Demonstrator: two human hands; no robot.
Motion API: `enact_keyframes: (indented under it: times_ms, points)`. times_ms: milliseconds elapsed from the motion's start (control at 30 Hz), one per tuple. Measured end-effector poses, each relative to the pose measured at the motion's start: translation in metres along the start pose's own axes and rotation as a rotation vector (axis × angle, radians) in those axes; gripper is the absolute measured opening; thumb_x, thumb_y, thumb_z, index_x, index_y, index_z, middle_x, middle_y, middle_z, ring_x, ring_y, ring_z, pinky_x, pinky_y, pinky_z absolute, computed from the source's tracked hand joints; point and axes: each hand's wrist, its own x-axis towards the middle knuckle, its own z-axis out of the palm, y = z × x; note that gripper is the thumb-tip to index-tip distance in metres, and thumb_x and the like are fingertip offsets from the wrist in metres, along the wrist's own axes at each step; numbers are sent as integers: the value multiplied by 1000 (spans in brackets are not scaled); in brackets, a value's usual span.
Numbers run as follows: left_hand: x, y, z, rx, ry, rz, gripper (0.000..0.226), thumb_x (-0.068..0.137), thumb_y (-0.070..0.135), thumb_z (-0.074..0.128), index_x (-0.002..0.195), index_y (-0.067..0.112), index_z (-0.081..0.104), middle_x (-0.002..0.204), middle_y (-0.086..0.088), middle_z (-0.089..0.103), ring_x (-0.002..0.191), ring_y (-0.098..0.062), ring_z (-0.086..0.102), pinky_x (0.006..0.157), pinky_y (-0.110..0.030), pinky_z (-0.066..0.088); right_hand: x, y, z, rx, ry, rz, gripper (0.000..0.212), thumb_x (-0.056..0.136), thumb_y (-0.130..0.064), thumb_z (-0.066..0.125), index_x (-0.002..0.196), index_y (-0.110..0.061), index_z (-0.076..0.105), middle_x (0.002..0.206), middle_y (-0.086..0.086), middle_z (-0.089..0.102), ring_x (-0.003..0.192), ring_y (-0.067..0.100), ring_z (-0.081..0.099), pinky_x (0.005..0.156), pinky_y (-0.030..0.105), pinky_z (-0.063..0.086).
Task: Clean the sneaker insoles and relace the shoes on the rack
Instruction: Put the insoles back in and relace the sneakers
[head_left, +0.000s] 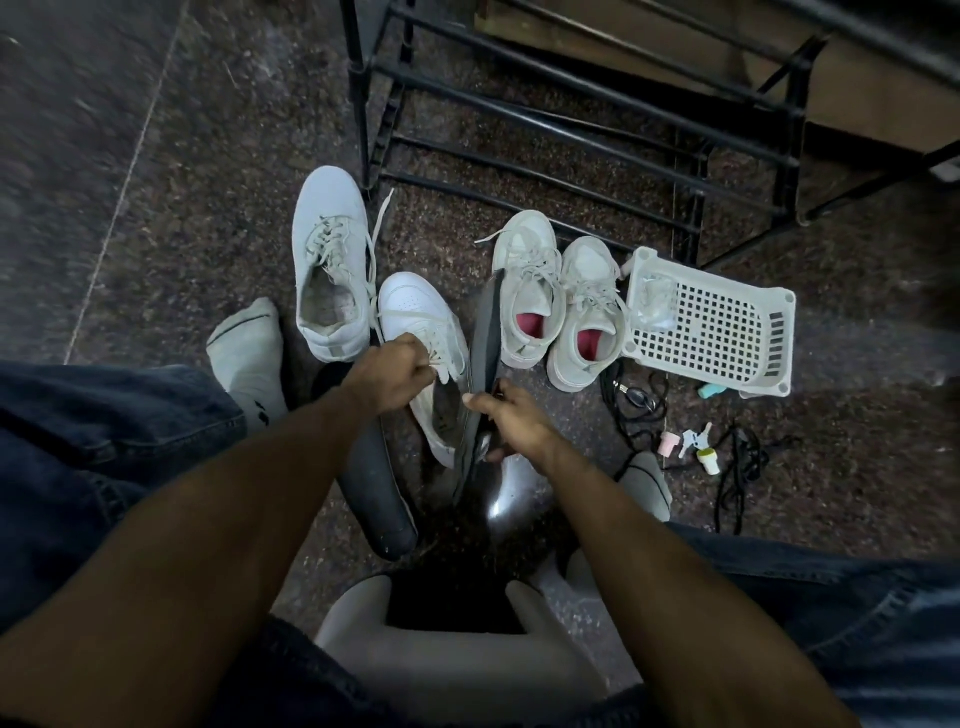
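Rack (571, 119) stood at top centre-right of frame. Below it, L to R: single sneaker (330, 260), pair of sneakers (558, 306), basket (717, 322) at far R. Centre frame: another sneaker (426, 332) lay betw. single one & pair, left hand (395, 371) on its laces, right hand (511, 421) just R of it w/ an insole (485, 332). Second insole (371, 483) lay lower L of centre. Loose laces (737, 467) & small bottles (709, 460) sat below basket.

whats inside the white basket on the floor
Inside the white basket, only a crumpled piece of clear plastic shows, at its end nearest the shoes. The rest shows bare lattice. What the plastic wraps or covers cannot be seen.
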Motion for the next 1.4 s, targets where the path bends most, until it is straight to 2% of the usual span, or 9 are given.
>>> enact_keyframes:
  times_ms: [67, 133, 233, 500, 633, 767, 1033, 1267, 1400]
  points:
    - [5, -2, -4, -20, -31, -19, 28, 93, 31, 53, 82, 6, 61, 101, -9, 53, 90, -31, 59, 81, -44, 48, -8, -1, -8, -146, 40, -76, 39, 86, -33, 66, 121, -19, 58, 111, -1, 67, 102, 25, 65, 75, 34, 56]
    - [6, -2, -6, -22, -58, -23, 28, 94, 34, 53, 79, 11, 59, 100, -7, 52, 91, -32, 60, 81, -44, 48, -22, -1, -21, -484, 74, -121, 41, 85, -42, 64, 120, -22, 60, 113, 1, 67, 107, 25, 62, 79, 27, 49]
    - [7, 4, -7, 83, -85, -38, 31, 96, 37, 48, 99, 10, 62, 107, -12, 52, 97, -36, 59, 81, -42, 47, -46, 6, -40, -1060, 143, -128, 51, 83, -58, 54, 119, -22, 59, 117, 11, 65, 109, 31, 60, 87, 35, 47]
    - [7, 32, -10, 426, -113, 7, 38, 97, 35, 51, 116, 4, 58, 128, -12, 42, 104, -38, 59, 71, -38, 37, -84, 18, -56, -1485, 86, -156, 55, 82, -58, 51, 118, -17, 54, 115, 16, 64, 105, 34, 60, 74, 35, 35]
    - [6, 38, -7, 521, -113, 46, 36, 98, 33, 48, 118, 6, 60, 135, -11, 39, 102, -37, 61, 69, -39, 40, -85, 11, -47, -1487, 63, -183, 51, 82, -56, 52, 113, -16, 57, 113, 15, 64, 102, 34, 61, 72, 35, 33]
    - [6, 34, -9, 525, -95, 99, 34, 100, 33, 39, 113, 12, 61, 128, -8, 41, 100, -35, 62, 66, -39, 39, -80, 4, -33, -1444, 71, -196, 49, 80, -53, 56, 112, -15, 58, 114, 14, 65, 102, 35, 61, 75, 36, 40]
    - [7, 24, 4, 202, -195, 104, 35, 99, 41, 38, 94, 15, 62, 108, -2, 41, 103, -24, 50, 71, -36, 36, -60, 4, 13, -1258, 181, -120, 46, 83, -45, 56, 113, -9, 62, 117, 17, 64, 106, 37, 61, 87, 38, 46]
    - [7, 19, 7, 121, -186, 118, 34, 100, 40, 40, 90, 13, 60, 108, -2, 44, 100, -21, 50, 70, -34, 35, -39, 25, 24, -1082, 265, -38, 55, 86, -54, 53, 120, -12, 50, 119, 13, 64, 107, 35, 62, 87, 40, 47]
    - [8, 19, 10, 118, -176, 110, 34, 100, 40, 40, 90, 14, 60, 108, -2, 45, 100, -20, 49, 69, -34, 34, -49, 31, 12, -1075, 201, 20, 69, 78, -56, 62, 126, -13, 37, 127, 9, 55, 111, 35, 59, 85, 42, 46]
